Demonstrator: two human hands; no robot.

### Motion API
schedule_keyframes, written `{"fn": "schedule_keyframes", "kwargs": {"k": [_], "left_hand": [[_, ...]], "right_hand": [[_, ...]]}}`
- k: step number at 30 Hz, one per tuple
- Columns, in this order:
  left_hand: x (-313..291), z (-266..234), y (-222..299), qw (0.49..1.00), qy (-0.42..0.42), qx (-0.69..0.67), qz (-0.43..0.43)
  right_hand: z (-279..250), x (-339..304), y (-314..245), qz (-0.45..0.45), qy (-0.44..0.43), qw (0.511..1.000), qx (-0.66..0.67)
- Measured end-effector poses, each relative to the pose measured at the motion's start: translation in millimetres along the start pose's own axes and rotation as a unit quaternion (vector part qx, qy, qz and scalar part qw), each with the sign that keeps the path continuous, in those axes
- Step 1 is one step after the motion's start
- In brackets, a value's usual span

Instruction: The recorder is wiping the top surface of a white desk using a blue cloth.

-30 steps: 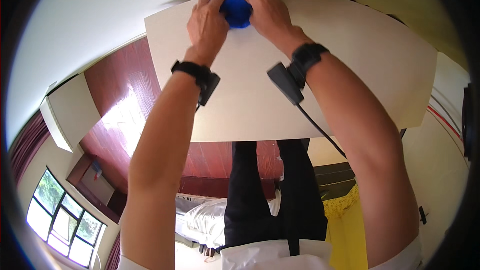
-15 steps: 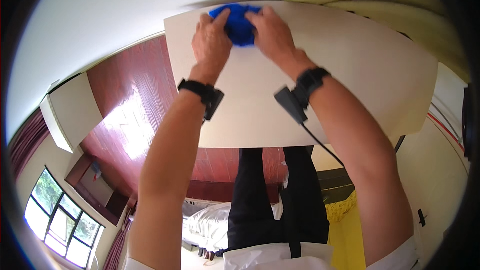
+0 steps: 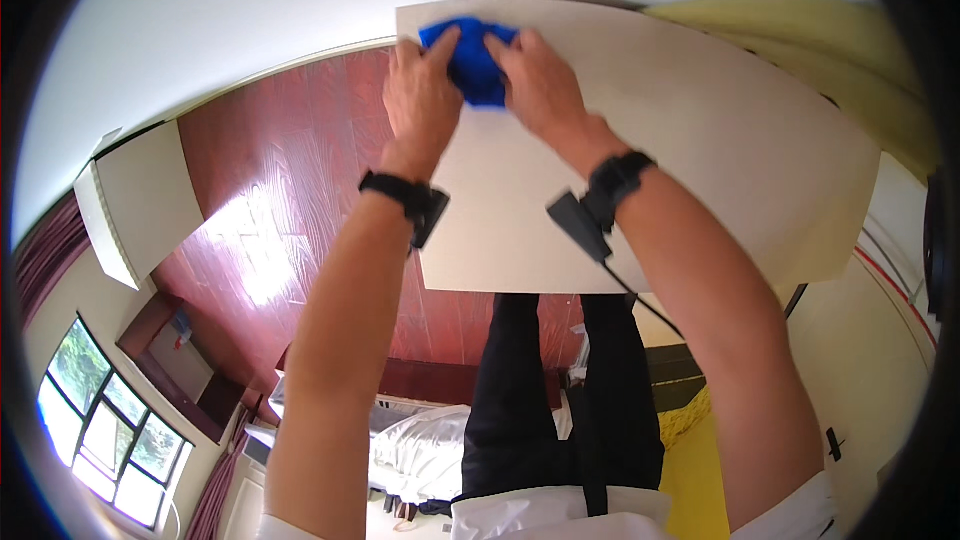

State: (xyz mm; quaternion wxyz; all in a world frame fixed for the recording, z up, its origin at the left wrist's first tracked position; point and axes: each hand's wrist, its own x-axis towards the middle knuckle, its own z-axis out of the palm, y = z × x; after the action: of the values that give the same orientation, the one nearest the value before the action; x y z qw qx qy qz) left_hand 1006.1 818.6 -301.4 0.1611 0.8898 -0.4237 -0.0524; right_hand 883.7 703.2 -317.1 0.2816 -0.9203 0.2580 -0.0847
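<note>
While both hands are out over the far left corner of the counter [image 3: 650,150], as the head view shows, they meet on one blue cloth [image 3: 477,70], bunched and creased between them. That cloth lies just in from the counter's far edge, close to its left edge. The left hand [image 3: 424,105] has its grip closed on the cloth's left side, index finger stretched along the fabric, while part of the hand lies across the counter's left edge. The right hand [image 3: 543,90] grasps the opposite side, its thumb and finger on the fabric and the rest of the hand above the counter's pale surface. How hard either one presses cannot be told.

Each wrist wears a black strap with a dark box; the right box [image 3: 578,224] appears over the middle of the counter, and a black cord [image 3: 640,297] runs from it across the counter's near edge. Past the counter's far right edge hangs a yellow-green drape [image 3: 790,55]. Left of the counter spreads a reddish wood floor [image 3: 330,130], with a white cabinet [image 3: 150,200] farther off. Black trousers [image 3: 512,390] show below the counter's near edge.
</note>
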Motion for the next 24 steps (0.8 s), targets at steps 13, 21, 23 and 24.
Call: {"fn": "schedule_keyframes", "kwargs": {"k": [13, 21, 23, 24], "left_hand": [[19.2, -19.2, -44.0, 0.998, -0.011, -0.028, -0.048], [13.8, -21.8, -48.7, 0.996, -0.045, -0.052, -0.058], [18.5, -24.1, -40.8, 0.995, -0.036, -0.063, -0.072], [14.4, -25.8, -37.1, 0.995, -0.026, -0.062, -0.074]], "right_hand": [[24.5, 46.1, -36.9, -0.024, -0.011, 0.999, -0.035], [11.0, 50.7, -39.1, -0.031, -0.053, 0.997, -0.054], [16.3, 54.4, -40.3, -0.031, -0.007, 0.998, -0.049], [18.6, 43.1, -43.0, -0.031, -0.01, 0.998, -0.048]]}}
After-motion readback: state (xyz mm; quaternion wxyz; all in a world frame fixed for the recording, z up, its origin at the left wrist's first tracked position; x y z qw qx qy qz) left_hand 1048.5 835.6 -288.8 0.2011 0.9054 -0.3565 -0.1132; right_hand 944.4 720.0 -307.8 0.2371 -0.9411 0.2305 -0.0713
